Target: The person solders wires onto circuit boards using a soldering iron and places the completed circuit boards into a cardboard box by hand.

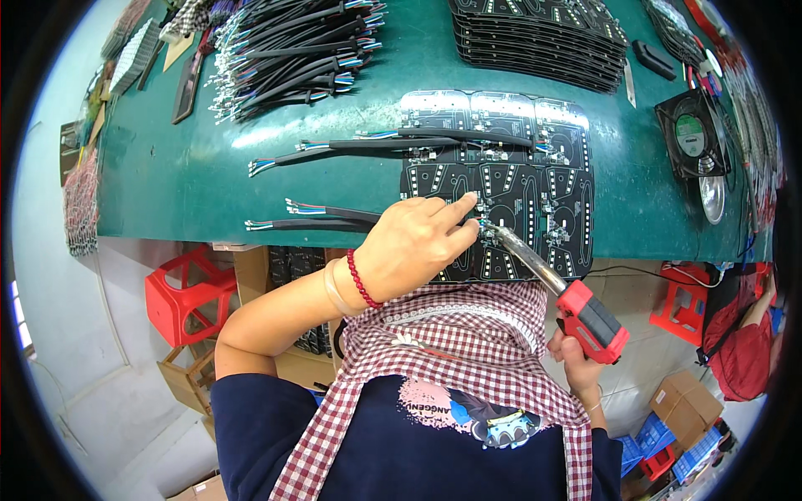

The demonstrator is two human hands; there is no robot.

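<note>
A panel of black circuit boards lies at the near edge of the green table. My left hand rests on its left part, fingers closed around the end of a black-sleeved cable. Beyond the hand, the cable's loose, coloured wire ends point left. My right hand grips a red and black soldering gun from below. The gun's metal tip reaches the board right beside my left fingertips, among thin wire ends. Further up the panel, more black-sleeved cables lie across the boards.
A pile of sleeved cables sits at the far left. Behind the panel stands a stack of black boards. A small fan is at the right, near hanging wire bundles. Red stools stand below the table.
</note>
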